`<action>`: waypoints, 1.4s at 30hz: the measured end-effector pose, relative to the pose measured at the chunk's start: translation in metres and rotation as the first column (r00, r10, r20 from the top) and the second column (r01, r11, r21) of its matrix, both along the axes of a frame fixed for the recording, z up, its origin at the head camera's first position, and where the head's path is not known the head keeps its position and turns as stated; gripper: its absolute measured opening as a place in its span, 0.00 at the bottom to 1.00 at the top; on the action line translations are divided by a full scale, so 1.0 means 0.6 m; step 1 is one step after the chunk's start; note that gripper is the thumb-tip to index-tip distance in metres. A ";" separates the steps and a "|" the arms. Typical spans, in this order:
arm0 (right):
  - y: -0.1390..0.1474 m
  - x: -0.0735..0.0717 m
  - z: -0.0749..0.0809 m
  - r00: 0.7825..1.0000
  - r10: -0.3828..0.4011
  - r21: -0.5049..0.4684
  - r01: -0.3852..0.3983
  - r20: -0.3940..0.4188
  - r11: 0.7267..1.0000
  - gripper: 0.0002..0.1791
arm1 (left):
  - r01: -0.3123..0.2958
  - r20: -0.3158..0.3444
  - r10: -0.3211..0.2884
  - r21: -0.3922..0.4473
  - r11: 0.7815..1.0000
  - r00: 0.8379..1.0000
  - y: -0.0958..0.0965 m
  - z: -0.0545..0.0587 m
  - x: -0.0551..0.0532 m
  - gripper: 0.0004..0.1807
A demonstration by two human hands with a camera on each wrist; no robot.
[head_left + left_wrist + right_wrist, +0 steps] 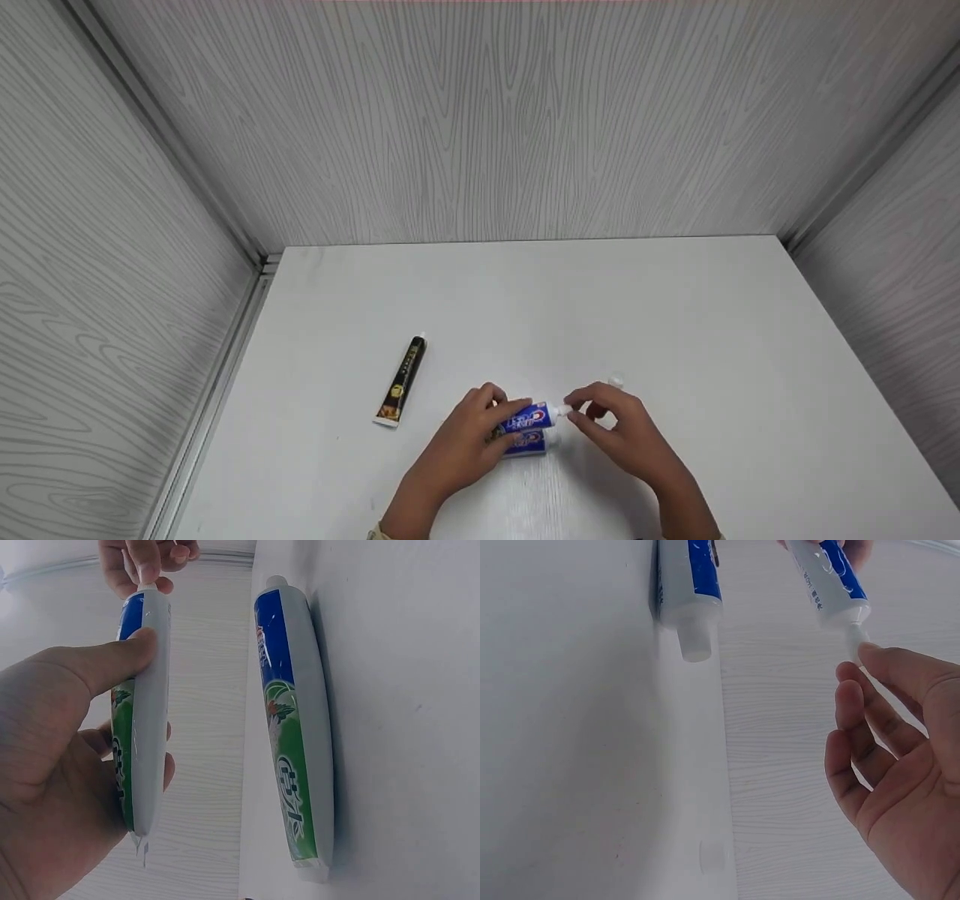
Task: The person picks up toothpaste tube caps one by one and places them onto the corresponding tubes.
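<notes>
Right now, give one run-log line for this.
left hand: grips blue-green tube | right hand: pinches tube's white tip | table: matching tube, black tube

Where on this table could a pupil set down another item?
Bare table lies between the black tube and the back wall, and right of the right grip toward the right-hand wall. The front middle is crowded: the left grip, held tube, lying tube and small whitish piece cluster near the right grip.

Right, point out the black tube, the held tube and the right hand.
Black tube (402, 381): head view, its middle.
Held tube (151, 720): left wrist view, its white side.
Right hand (909, 791): right wrist view, palm.
</notes>
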State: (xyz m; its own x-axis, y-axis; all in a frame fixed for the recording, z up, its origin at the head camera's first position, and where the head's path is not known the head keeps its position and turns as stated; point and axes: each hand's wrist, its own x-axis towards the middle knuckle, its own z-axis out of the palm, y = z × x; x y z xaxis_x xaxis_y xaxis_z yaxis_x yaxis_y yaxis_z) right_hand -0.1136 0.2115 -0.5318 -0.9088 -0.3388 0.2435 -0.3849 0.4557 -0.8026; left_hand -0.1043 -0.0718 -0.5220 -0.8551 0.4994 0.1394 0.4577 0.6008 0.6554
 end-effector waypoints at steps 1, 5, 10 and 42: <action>0.000 0.000 0.001 1.000 0.002 0.002 -0.002 0.004 1.000 0.11 | 0.003 -0.004 -0.003 -0.001 1.000 1.000 0.000 0.000 0.000 0.27; 0.000 0.002 0.002 1.000 0.004 0.004 -0.004 0.022 1.000 0.10 | 0.007 -0.007 -0.007 -0.005 1.000 1.000 0.000 -0.001 0.000 0.26; 0.001 0.004 0.003 0.998 -0.015 0.001 0.015 0.069 1.000 0.08 | 0.006 0.017 -0.006 -0.008 1.000 1.000 0.001 0.001 0.001 0.26; 0.007 0.002 -0.006 0.983 -0.088 -0.001 0.089 0.161 0.996 0.13 | 0.033 -0.016 -0.032 0.021 0.999 0.999 0.010 0.007 0.006 0.25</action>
